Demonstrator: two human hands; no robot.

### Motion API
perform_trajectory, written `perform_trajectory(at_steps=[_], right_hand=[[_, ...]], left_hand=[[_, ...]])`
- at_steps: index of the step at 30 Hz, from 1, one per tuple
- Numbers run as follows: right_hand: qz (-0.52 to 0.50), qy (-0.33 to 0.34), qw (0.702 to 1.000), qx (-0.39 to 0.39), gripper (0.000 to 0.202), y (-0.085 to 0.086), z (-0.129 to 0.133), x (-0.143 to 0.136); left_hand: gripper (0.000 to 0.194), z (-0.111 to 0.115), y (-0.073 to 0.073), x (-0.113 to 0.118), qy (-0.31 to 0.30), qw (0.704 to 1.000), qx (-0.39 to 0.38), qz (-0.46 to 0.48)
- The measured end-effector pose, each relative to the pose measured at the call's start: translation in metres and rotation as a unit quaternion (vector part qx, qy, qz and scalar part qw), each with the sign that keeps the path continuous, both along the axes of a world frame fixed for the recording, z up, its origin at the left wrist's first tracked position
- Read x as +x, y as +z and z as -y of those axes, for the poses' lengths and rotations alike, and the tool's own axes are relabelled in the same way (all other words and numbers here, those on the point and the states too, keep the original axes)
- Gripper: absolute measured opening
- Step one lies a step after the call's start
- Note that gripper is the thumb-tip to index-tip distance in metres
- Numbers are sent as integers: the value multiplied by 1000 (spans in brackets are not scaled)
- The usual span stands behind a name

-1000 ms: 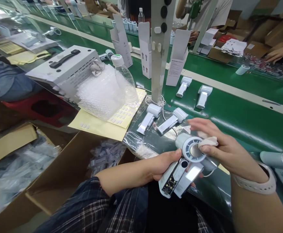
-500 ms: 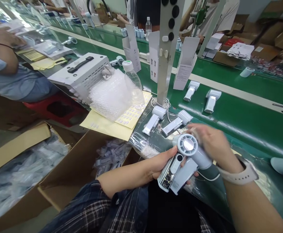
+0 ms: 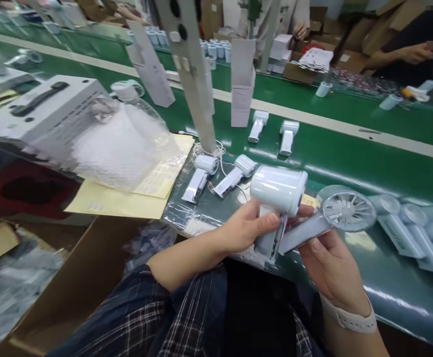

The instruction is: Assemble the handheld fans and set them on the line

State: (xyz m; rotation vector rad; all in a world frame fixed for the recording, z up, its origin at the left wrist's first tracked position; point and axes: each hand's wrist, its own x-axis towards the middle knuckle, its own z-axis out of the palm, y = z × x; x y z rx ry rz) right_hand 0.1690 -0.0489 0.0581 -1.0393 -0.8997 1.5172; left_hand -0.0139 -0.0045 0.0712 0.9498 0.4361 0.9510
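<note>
My left hand (image 3: 241,227) is closed around a pale blue handheld fan (image 3: 279,189), thumb across the top of its handle. Its drum-shaped head faces up, and an opened edge shows along the handle. In my right hand (image 3: 331,267) is a second pale blue fan (image 3: 346,210), tilted, with a finned round grille and its handle pointing left. The lower end of that handle meets or overlaps the first fan's handle; whether they touch I cannot tell. Just beyond the hands, a handheld fan (image 3: 200,177) and another fan (image 3: 235,174) lie on the bench.
More fans (image 3: 409,223) lie in a row at right. On the green belt (image 3: 324,153) are two fans (image 3: 289,136) and a white box (image 3: 243,84). A metal post (image 3: 192,74), bubble wrap (image 3: 116,148) and a white case (image 3: 38,109) stand left. A carton (image 3: 64,277) is below.
The view has swung right. My right hand has moved down from the fan head to the second fan's handle and drawn it rightward. The first fan has turned, so its drum side shows.
</note>
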Motion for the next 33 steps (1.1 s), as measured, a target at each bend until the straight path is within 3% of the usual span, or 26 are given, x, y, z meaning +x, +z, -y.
perform_trajectory(at_steps=[5,10,16,20,22,24,28,33], right_hand=[[-55,-48,996,-43,42,13,13,31],[-56,-62,996,-37,42,15,25,40],[-67,-92,993,4,37,17,36,50],[-76,-157,984,28,35,14,36,57],[-77,-178,980,40,32,11,34,58],[-65,-187,979,42,33,7,31,58],[-40,-194,980,25,31,4,24,48],[18,-179,984,0,38,4,11,29]], left_hand=[[66,-7,3,23,-79,990,-95,65],[53,-7,10,32,-133,982,-103,91],[64,-10,19,39,-119,990,-77,16],[72,-10,14,44,-93,993,-71,11],[65,-11,10,46,-86,994,-73,14],[61,-13,6,46,-86,993,-82,22],[72,-15,3,43,-39,993,-110,30],[63,-14,-1,28,-17,984,-177,31]])
